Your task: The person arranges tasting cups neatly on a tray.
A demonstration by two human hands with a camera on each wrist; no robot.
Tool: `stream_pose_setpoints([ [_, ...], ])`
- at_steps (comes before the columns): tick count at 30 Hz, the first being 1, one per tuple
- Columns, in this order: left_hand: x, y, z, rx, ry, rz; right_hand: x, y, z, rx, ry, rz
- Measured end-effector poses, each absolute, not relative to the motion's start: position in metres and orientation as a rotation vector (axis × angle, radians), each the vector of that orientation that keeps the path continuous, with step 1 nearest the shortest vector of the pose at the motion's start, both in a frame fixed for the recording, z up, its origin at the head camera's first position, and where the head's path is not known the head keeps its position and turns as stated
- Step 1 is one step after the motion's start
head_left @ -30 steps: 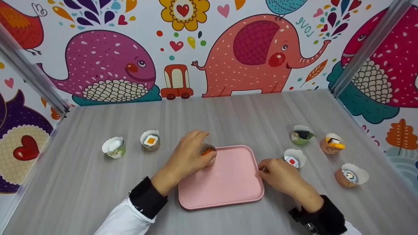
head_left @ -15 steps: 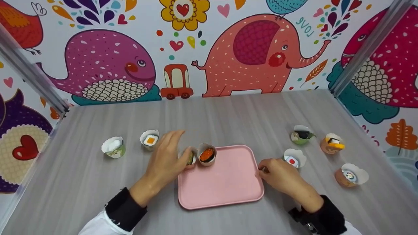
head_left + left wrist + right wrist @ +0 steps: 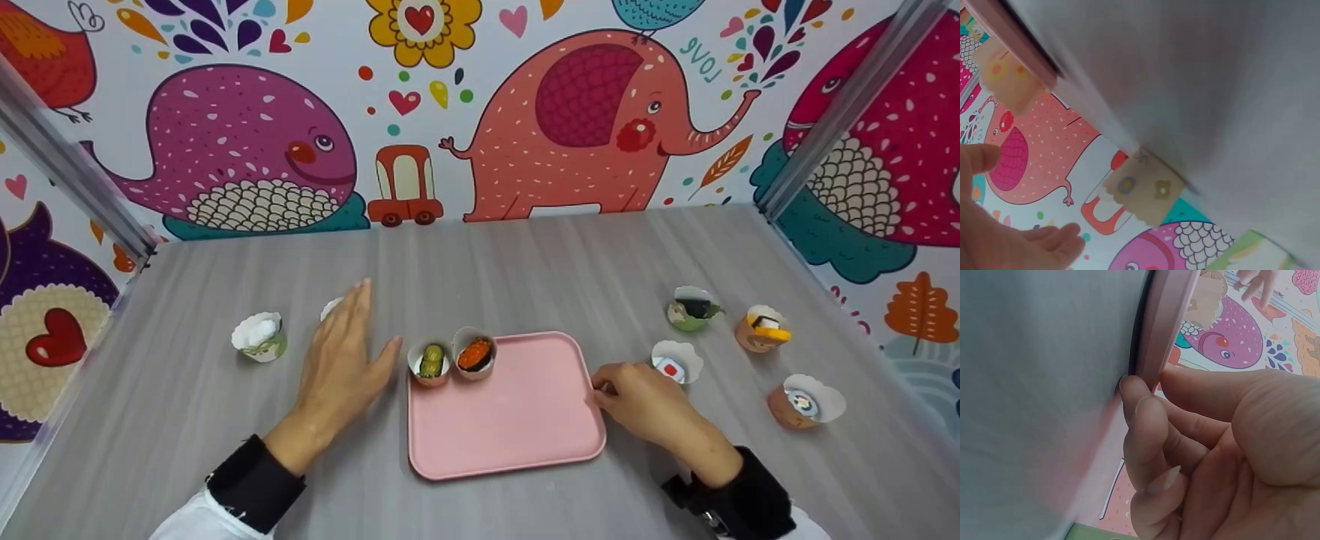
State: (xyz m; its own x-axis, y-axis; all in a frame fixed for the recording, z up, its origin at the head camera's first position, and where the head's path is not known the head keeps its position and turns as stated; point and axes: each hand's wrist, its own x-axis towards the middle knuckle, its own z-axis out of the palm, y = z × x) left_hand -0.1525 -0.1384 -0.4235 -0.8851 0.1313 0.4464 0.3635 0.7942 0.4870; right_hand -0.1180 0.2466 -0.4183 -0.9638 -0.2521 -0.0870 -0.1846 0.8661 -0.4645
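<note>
Pink round-cornered tray (image 3: pixel 517 420) bearing 2 cups (image 3: pixel 431 382); right fingers (image 3: pixel 1151 424) pinch it, left fingers (image 3: pixel 343 328) straight, thumb (image 3: pixel 385 361) apart.

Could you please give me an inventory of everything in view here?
Table: one, grey, across the scene
Tray: one, pink, mid-table
Cups on tray: two, brownish, far left corner
Cups left of tray: two, green-white and beige
Cups right of tray: four, one green, one pale, two brown
Sushi-like pieces: seven visible, mixed colours, inside cups
Walls: three, white with colourful pictures, behind and both sides
Wristbands: two, black, on wrists
Sleeves: two, white, near edge
Left grip: one, bare, left of tray
Right grip: one, bare, pinching tray's right edge
</note>
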Motion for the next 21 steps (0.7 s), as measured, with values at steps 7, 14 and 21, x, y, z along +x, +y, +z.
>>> stream_pose_setpoints([
  [7, -0.164, -0.151, -0.426, -0.192, -2.811, -0.848, -0.118, 0.246, -0.419, -0.354, 2.893, -0.705],
  [14, -0.179, -0.161, -0.430, -0.133, -2.909, -0.812, -0.117, 0.247, -0.419, -0.360, 2.904, -0.700],
  [21, -0.191, -0.167, -0.432, -0.087, -2.994, -0.741, -0.117, 0.248, -0.420, -0.439, 2.913, -0.709],
])
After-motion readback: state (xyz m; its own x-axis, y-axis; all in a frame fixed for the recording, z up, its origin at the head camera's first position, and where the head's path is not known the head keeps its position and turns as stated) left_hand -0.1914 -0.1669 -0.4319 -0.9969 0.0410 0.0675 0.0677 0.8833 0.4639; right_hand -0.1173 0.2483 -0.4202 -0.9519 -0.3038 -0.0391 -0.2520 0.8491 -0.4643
